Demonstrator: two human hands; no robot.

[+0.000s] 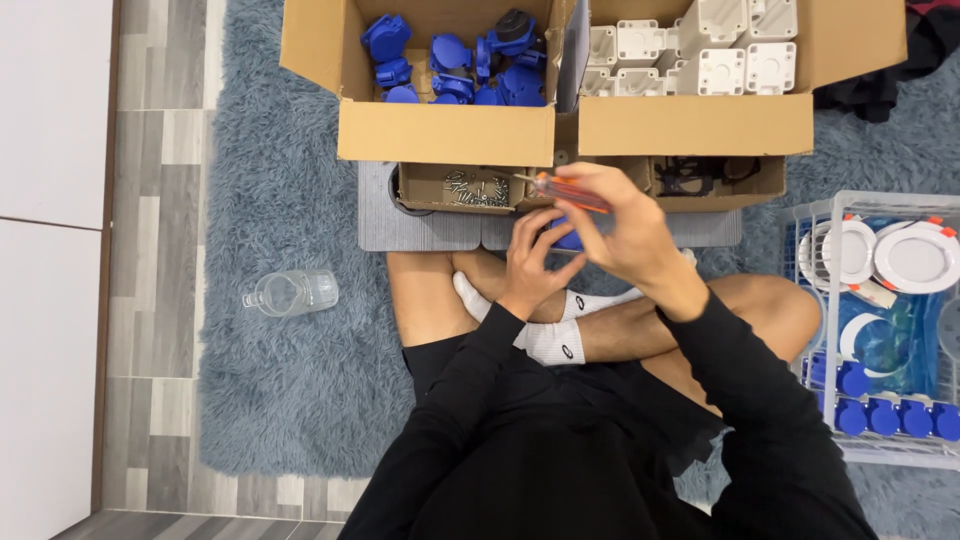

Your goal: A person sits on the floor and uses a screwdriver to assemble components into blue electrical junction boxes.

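I sit cross-legged on a shaggy grey-blue rug. My right hand (pixel 625 232) grips an orange-handled screwdriver (pixel 565 190), its metal tip pointing left over a small tray of screws (pixel 472 188). Just below it, my left hand (pixel 535 255) is closed around a small blue plastic part (pixel 567 240), mostly hidden by both hands. The two hands nearly touch above a grey mat (pixel 420 228).
Two open cardboard boxes stand ahead: one with blue plastic parts (pixel 450 65), one with white plastic parts (pixel 690 50). A clear plastic jug (pixel 290 292) lies on the rug at left. A white wire basket (pixel 880 320) at right holds white round fittings and blue parts.
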